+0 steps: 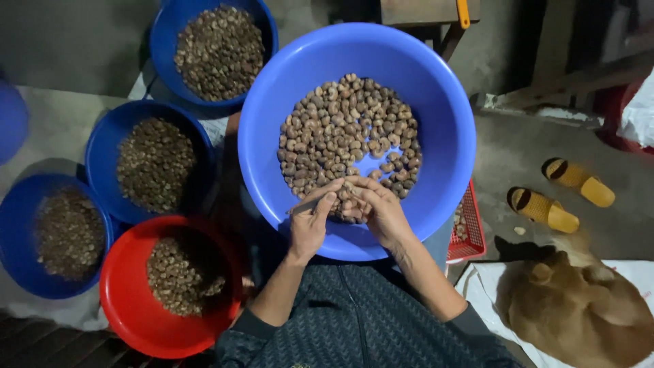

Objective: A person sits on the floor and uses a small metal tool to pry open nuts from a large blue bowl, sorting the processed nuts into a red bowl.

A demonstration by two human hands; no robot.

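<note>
A large blue plastic basin [436, 82] rests on my lap, holding a heap of brown cashew nuts [340, 126]. Both hands meet over its near rim. My left hand [310, 221] is closed around a thin small knife [303, 204] whose tip points left. My right hand [375, 208] pinches a single nut [349, 187] between fingers and thumb, right against the left hand's fingertips. Several more nuts lie under my right palm.
Left of me stand three smaller blue bowls [102, 153] [167, 34] [13, 245] and a red bowl [129, 307], each with nuts. A red crate [470, 235] sits right of the basin. Yellow slippers [545, 208] lie on the floor, and a brown dog [579, 307] sleeps at lower right.
</note>
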